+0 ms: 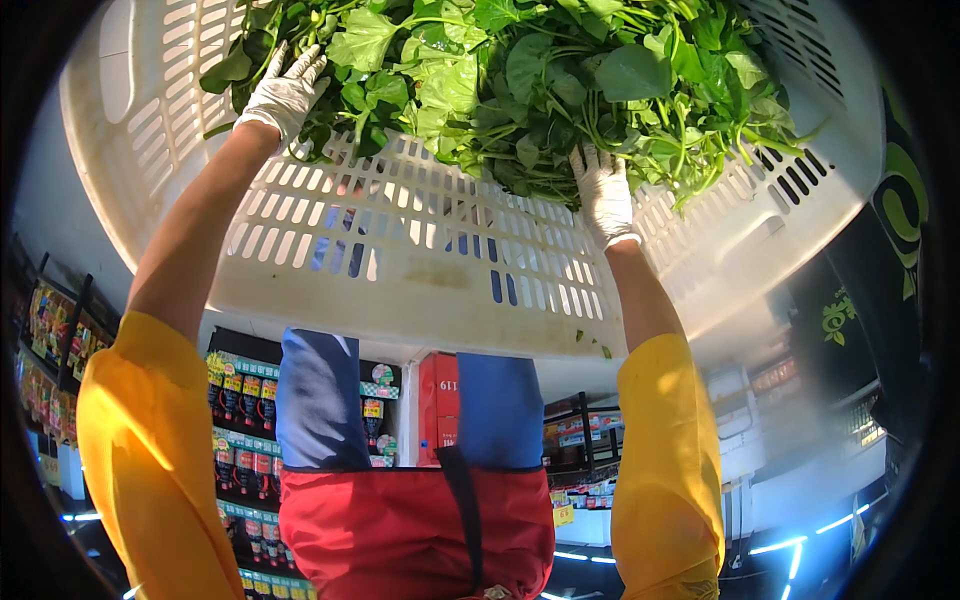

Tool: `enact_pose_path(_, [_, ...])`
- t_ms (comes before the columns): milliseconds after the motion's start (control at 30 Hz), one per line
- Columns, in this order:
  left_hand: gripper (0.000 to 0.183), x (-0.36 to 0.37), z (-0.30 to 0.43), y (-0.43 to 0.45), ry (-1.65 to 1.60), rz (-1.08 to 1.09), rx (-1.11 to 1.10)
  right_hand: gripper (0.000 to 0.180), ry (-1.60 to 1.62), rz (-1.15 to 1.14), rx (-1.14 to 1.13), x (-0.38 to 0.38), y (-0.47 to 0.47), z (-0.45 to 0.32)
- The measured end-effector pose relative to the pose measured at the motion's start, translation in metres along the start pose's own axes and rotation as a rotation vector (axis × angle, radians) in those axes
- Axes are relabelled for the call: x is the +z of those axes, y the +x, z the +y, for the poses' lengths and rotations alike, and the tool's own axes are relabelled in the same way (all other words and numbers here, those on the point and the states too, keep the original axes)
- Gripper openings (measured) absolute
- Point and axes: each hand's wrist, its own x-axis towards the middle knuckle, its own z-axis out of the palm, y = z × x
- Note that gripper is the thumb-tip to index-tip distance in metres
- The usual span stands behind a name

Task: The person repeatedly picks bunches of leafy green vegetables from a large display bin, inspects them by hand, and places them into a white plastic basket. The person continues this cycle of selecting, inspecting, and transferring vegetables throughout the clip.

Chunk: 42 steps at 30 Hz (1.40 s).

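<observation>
A heap of leafy greens [525, 90] with long green stems lies in a large white plastic crate [420, 300] with slotted walls. Both of my hands wear thin white gloves. At the heap's left side, my left hand [283, 99] rests against the leaves with its fingers spread. My right hand [604, 193] touches the heap's near edge, right of the middle. Its fingers point into the greens, and leaves hide the fingertips, so I cannot tell whether they grip any stems. A few leaf scraps [606, 351] lie on the crate's near rim.
Shelves with hanging bottles [247, 397] stand behind me on the left, beside red boxes [437, 405]. Another rack of packets [60, 330] is at the far left. A dark panel with green markings [840, 315] stands to the right. I wear a red apron [412, 517].
</observation>
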Motion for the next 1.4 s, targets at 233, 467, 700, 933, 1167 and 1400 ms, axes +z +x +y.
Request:
enact_pose_path(233, [0.061, -0.049, 0.013, -0.028, -0.176, 0.367, -0.067, 0.055, -0.283, -0.031, -0.127, 0.011, -0.001, -0.004])
enact_pose_path(467, [0.056, -0.120, 0.061, -0.098, -0.826, 0.451, 0.043, 0.058, -0.038, 0.180, -0.119, 0.059, 0.014, 0.019])
enact_pose_path(700, [0.037, -0.147, 0.123, -0.150, -1.492, 0.577, -0.001, 0.045, -0.152, 0.263, -0.279, -0.008, 0.005, 0.034])
enact_pose_path(933, [0.027, -0.153, 0.212, -0.146, -2.823, 0.093, -0.342, 0.065, 0.477, 0.129, -0.234, -0.139, -0.022, 0.053])
enact_pose_path(1167, [0.082, -0.165, 0.246, -0.033, -3.467, -0.337, -0.796, 0.067, 0.986, -0.021, 0.019, -0.207, -0.050, 0.080])
enact_pose_path(1400, [0.085, -0.211, 0.223, 0.005, -3.882, 0.250, 0.291, 0.072, 1.200, -0.040, 0.289, -0.210, -0.060, 0.113])
